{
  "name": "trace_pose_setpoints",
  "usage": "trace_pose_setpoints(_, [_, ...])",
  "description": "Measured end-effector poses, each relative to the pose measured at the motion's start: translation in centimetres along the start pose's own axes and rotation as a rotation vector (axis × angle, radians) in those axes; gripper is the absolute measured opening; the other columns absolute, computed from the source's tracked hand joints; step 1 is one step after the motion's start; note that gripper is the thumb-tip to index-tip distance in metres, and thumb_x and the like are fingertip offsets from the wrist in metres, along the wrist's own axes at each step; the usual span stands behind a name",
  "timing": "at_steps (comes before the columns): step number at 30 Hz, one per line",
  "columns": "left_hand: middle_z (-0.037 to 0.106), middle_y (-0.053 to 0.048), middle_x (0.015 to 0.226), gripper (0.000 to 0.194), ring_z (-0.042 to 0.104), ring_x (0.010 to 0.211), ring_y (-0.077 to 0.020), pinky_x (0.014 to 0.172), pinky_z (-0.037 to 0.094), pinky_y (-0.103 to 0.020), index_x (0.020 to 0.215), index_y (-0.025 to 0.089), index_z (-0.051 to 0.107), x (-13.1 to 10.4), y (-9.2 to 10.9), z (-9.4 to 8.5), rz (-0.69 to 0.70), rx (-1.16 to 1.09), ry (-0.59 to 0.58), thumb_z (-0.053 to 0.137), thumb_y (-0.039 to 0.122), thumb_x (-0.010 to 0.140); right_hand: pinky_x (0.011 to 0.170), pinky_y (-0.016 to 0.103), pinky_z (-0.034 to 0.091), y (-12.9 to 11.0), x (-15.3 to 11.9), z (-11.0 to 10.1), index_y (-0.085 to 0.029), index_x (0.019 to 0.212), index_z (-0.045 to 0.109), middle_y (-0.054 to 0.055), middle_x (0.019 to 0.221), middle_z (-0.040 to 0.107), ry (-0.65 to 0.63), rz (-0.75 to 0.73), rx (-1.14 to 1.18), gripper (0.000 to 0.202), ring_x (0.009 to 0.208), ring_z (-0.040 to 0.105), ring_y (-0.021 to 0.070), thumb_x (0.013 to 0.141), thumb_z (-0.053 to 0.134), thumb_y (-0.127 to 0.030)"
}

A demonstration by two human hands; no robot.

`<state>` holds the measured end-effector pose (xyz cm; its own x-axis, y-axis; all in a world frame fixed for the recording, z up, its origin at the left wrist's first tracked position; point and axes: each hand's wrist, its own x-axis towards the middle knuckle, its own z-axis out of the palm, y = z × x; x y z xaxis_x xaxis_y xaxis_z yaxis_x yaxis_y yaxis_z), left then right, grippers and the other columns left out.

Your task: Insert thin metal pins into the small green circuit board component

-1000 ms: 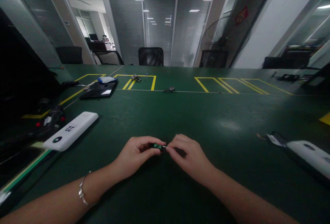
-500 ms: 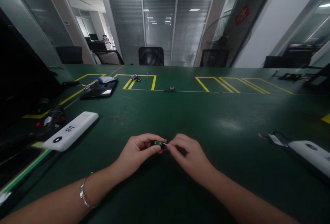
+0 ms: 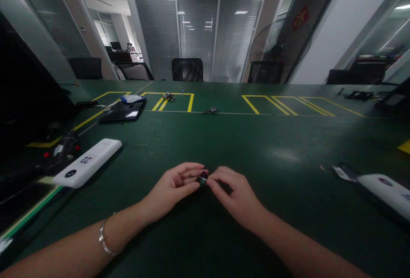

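Note:
Between my hands, just above the green table [image 3: 198, 141], is a small black-and-green piece [image 3: 203, 178], too small and dark to name. Thumb and fingertips of my left hand [image 3: 176, 186] close on its left side; a silver bracelet circles that wrist. A pinch of thumb and forefinger from my right hand [image 3: 235, 188] meets the piece's right end, where a thin, light part shows. My right fingertips hide most of that end.
On the left lies a white power bank [image 3: 88, 162] marked 22, beside dark equipment with red buttons [image 3: 65, 150]. Another white power bank [image 3: 384, 190] with a cable is at right. Farther off are a black flat case [image 3: 123, 110], a small dark part [image 3: 210, 110] and metal parts [image 3: 168, 96].
The black-and-green piece has turned in my fingers, so less of its green face shows. My left fingers have shifted and straightened a little; my right hand keeps its pinch.

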<state>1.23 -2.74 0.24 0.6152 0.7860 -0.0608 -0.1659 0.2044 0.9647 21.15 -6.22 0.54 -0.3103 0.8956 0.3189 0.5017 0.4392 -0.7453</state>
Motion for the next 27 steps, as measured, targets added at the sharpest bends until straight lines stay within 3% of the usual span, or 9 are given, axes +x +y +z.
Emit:
trace_pose_setpoints(4, [0.07, -0.004, 0.102, 0.048, 0.065, 0.087, -0.0176, 0.081, 0.05, -0.032, 0.122, 0.021, 0.059, -0.2, -0.42, 0.11, -0.007, 0.207, 0.004, 0.07, 0.009, 0.077, 0.07, 0.028, 0.043, -0.06, 0.05, -0.03, -0.02, 0.089, 0.066, 0.002, 0.082, 0.061, -0.023, -0.03, 0.026, 0.014, 0.079, 0.057, 0.0158, 0.093, 0.053, -0.02])
trace_pose_setpoints(9, [0.068, -0.003, 0.092, 0.025, 0.063, 0.085, -0.0193, 0.079, 0.05, -0.033, 0.099, 0.018, 0.067, -0.33, -0.11, -0.18, 0.079, 0.449, 0.107, 0.074, 0.015, 0.075, 0.069, 0.028, 0.043, -0.34, 0.03, -0.18, -0.02, 0.092, 0.066, 0.001, 0.083, 0.062, -0.018, -0.02, 0.022, 0.013, 0.078, 0.058, 0.0155, 0.093, 0.053, -0.021])
trace_pose_setpoints(12, [0.068, -0.004, 0.091, 0.017, 0.064, 0.087, -0.0203, 0.08, 0.051, -0.035, 0.091, 0.017, 0.065, -0.26, 0.33, -0.29, 0.115, 0.421, 0.158, 0.072, 0.015, 0.076, 0.066, 0.028, 0.042, -0.19, 0.04, -0.25, -0.02, 0.091, 0.066, 0.001, 0.081, 0.061, 0.011, 0.02, -0.014, 0.013, 0.076, 0.057, 0.0153, 0.093, 0.053, -0.022])
trace_pose_setpoints(16, [0.069, -0.005, 0.099, 0.019, 0.065, 0.095, -0.0205, 0.085, 0.051, -0.034, 0.095, 0.017, 0.062, -0.25, 0.5, -0.3, 0.177, 0.348, 0.162, 0.068, 0.011, 0.079, 0.065, 0.028, 0.042, 0.09, 0.09, -0.25, -0.02, 0.085, 0.066, 0.001, 0.079, 0.061, 0.012, 0.024, -0.065, 0.018, 0.074, 0.057, 0.0154, 0.094, 0.051, -0.023])
trace_pose_setpoints(27, [0.073, -0.006, 0.105, 0.02, 0.068, 0.098, -0.0227, 0.088, 0.054, -0.034, 0.1, 0.02, 0.073, -0.6, 0.37, -0.45, 0.238, 0.512, 0.214, 0.07, 0.016, 0.081, 0.064, 0.027, 0.043, -0.05, 0.19, -0.3, -0.021, 0.085, 0.067, 0.001, 0.08, 0.063, -0.02, 0.027, -0.151, 0.019, 0.075, 0.058, 0.0157, 0.093, 0.05, -0.022])
